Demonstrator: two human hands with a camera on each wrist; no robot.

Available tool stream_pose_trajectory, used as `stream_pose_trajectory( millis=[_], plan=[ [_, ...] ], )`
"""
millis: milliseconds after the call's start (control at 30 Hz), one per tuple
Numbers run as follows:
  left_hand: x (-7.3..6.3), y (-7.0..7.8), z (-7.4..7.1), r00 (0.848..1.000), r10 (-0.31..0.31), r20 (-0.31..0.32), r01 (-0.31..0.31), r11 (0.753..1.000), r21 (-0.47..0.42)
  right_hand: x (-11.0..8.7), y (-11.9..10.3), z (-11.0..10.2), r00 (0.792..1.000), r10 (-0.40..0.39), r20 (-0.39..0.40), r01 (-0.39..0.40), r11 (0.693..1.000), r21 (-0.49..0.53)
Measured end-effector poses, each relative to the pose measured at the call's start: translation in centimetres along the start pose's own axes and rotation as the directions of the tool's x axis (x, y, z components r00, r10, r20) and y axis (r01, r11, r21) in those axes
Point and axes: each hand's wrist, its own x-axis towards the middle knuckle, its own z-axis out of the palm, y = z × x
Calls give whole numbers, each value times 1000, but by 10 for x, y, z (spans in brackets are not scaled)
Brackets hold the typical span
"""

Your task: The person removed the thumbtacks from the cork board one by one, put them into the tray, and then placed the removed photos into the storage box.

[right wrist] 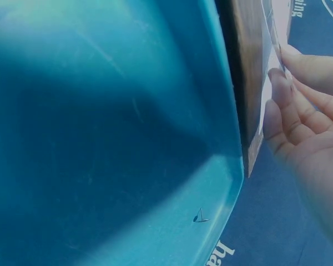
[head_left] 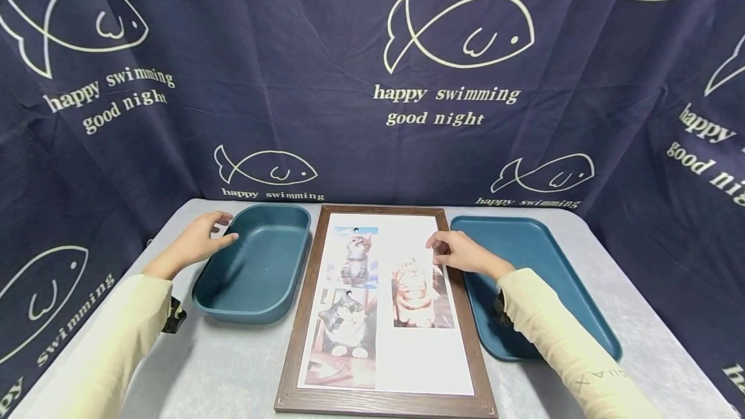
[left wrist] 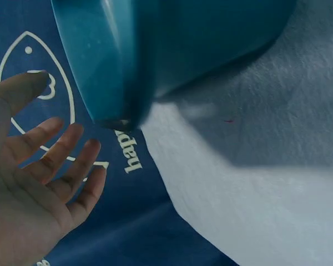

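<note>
Fish-print curtain (head_left: 326, 96) looming behind, grey table (head_left: 244, 374) below, and the brown-framed white board (head_left: 431, 361) sits between shallow teal tray (head_left: 524, 244) and deep teal bin (head_left: 262, 264). Left hand (head_left: 200, 238), fingers spread, just beside the bin; right hand (head_left: 462, 252) pinching the orange cat photo (head_left: 412, 296) over the board's right half, hiding its upper corner, two pinned cat photos (head_left: 343, 328) alongside, one tack (right wrist: 201, 218) in the tray!

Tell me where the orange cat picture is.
In the head view, the orange cat picture is over the right half of the framed board, right hand at its top.
</note>
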Motion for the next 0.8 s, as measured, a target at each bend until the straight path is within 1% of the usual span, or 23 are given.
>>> stream_pose_trajectory(
  millis=[100, 200, 333, 433, 567, 667, 800],
  plan=[
    [-1, -5, -1, 997, -65, 35, 65, 998, -13, 0, 1, 0, 1000, 3, 2, -3, 1000, -2],
    [-2, -8, -1, 988, -121, 93, 122, 992, -7, 0, 1, 0, 1000, 6, 4, -6, 1000, 4],
    [-4, -11, -1, 977, -148, 151, 153, 988, -27, -1, -1, -1, 1000, 11, 1, -11, 1000, 20],
    [-7, -14, -2, 966, -176, 190, 191, 980, -63, -2, -1, -1, 1000, 13, -6, -13, 1000, 26],
    [-9, -18, -2, 943, -222, 248, 255, 961, -108, -2, 1, -1, 1000, 16, -11, -15, 999, 45],
    [-9, -20, -2, 932, -227, 284, 279, 947, -157, -2, 2, -1, 1000, 12, -13, -11, 997, 80],
    [-10, -22, -2, 920, -230, 319, 308, 925, -224, -2, 3, -2, 1000, 3, -13, -1, 988, 154]
  ],
)
